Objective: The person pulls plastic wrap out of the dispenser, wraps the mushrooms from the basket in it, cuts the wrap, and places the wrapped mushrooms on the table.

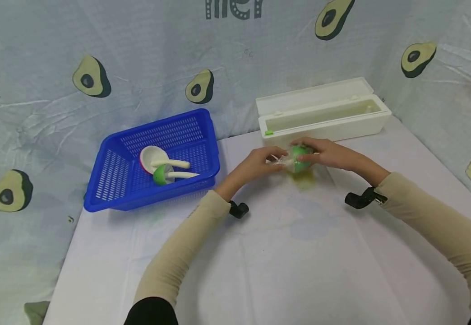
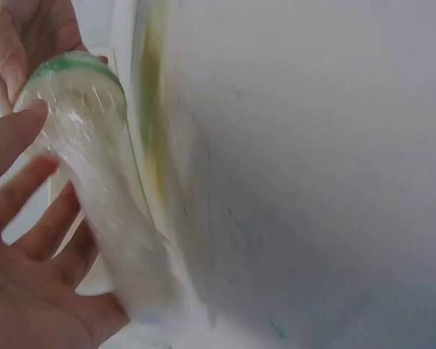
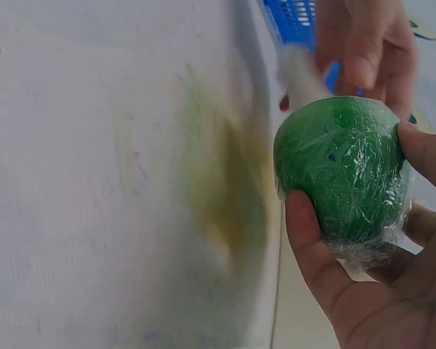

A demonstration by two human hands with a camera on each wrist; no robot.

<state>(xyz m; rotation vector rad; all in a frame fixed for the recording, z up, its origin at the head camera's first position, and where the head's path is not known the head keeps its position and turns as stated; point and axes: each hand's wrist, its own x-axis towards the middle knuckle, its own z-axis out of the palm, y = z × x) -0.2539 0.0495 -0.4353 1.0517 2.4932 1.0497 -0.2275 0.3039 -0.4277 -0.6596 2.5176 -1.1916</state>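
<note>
Both hands are meeting over the far middle of the surface (image 1: 284, 253), just in front of the open white box (image 1: 325, 118). The right hand (image 1: 330, 154) is curling its thumb and fingers round a green cup (image 3: 341, 171) wrapped in clear film, holding it just above the surface; in the right wrist view the film is bunching loosely below the cup against the palm. The left hand (image 1: 260, 163) is at the cup's left side, fingers fairly straight and touching the film-covered part (image 2: 94, 182) that is stretching out from the cup's rim; the pictures are not showing plainly whether those fingers are pinching it. To the far left, well apart from the hands, a blue basket (image 1: 113, 185) is sitting on the surface, holding a white scoop (image 1: 156, 159) and a green-and-white scoop (image 1: 166, 174) lying side by side, handles pointing right.
</note>
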